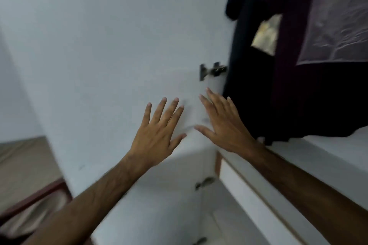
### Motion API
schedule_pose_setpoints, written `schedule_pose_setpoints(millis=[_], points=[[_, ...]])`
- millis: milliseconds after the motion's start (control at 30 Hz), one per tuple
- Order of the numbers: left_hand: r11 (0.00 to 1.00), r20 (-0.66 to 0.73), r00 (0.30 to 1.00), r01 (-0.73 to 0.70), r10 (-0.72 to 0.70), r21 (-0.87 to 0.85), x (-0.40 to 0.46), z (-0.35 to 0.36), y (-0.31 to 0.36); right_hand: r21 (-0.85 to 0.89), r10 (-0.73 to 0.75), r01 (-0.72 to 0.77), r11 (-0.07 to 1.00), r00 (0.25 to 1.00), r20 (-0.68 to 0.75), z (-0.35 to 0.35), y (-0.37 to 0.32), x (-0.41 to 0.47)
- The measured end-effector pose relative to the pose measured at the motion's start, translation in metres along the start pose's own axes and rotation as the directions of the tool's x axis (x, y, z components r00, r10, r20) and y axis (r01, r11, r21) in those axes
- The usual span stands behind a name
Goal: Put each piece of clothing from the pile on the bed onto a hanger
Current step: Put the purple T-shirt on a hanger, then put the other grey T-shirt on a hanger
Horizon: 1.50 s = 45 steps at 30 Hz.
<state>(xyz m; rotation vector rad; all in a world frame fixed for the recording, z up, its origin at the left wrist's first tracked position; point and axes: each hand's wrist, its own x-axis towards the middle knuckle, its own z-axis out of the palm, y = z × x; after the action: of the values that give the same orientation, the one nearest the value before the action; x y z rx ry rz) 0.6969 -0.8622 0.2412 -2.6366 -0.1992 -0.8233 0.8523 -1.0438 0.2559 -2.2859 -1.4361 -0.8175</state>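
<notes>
Both hands empty: left hand (157, 135) and right hand (223, 125) spread flat before the open wardrobe door (119, 45). Hung clothes (258, 85) are inside. Bed (22, 161) lower left; pile not visible. Judged between garments; next calls for fetching another.

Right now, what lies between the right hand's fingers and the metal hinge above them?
Only bare white door panel; head view shows nothing between the right hand and the hinge.

We see a white wardrobe door (111, 45) swung open, its metal hinge (212, 70) at the right edge. Lower down, a smaller hinge (205, 182), and a white shelf ledge (328, 157) runs right.
</notes>
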Motion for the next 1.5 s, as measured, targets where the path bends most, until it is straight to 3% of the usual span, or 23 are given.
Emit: schedule_pose_setpoints(millis=[167,300,433,733,1000,1200,1433,1500], points=[[0.981,0.165,0.967,0.194,-0.196,0.028,-0.168,-0.001,-0.061,0.158,-0.137,0.113,0.981,0.980,0.145,0.067,-0.147,-0.021],[0.942,0.278,0.900,0.331,-0.335,0.063,-0.300,-0.006,-0.107,0.265,-0.288,0.220,0.939,0.924,0.253,0.118,-0.267,-0.045],[0.869,0.380,0.784,0.472,-0.491,0.149,-0.416,-0.014,-0.148,0.377,-0.419,0.289,0.880,0.847,0.327,0.166,-0.379,-0.060],[0.652,0.467,0.486,0.690,-0.739,0.313,-0.621,-0.031,-0.263,0.557,-0.704,0.475,0.681,0.634,0.319,0.272,-0.634,-0.046],[0.515,0.441,0.333,0.757,-0.833,0.402,-0.726,-0.047,-0.410,0.670,-0.819,0.496,0.553,0.474,0.324,0.344,-0.837,0.013],[0.493,0.424,0.331,0.789,-0.843,0.365,-0.786,-0.029,-0.528,0.654,-0.839,0.538,0.531,0.438,0.321,0.393,-0.955,0.064],[0.578,0.476,0.407,0.760,-0.779,0.297,-0.866,-0.009,-0.702,0.598,-0.751,0.472,0.648,0.526,0.399,0.453,-1.093,0.131],[0.642,0.487,0.472,0.715,-0.735,0.277,-0.888,-0.012,-0.749,0.584,-0.714,0.436,0.685,0.564,0.415,0.463,-1.129,0.150]])
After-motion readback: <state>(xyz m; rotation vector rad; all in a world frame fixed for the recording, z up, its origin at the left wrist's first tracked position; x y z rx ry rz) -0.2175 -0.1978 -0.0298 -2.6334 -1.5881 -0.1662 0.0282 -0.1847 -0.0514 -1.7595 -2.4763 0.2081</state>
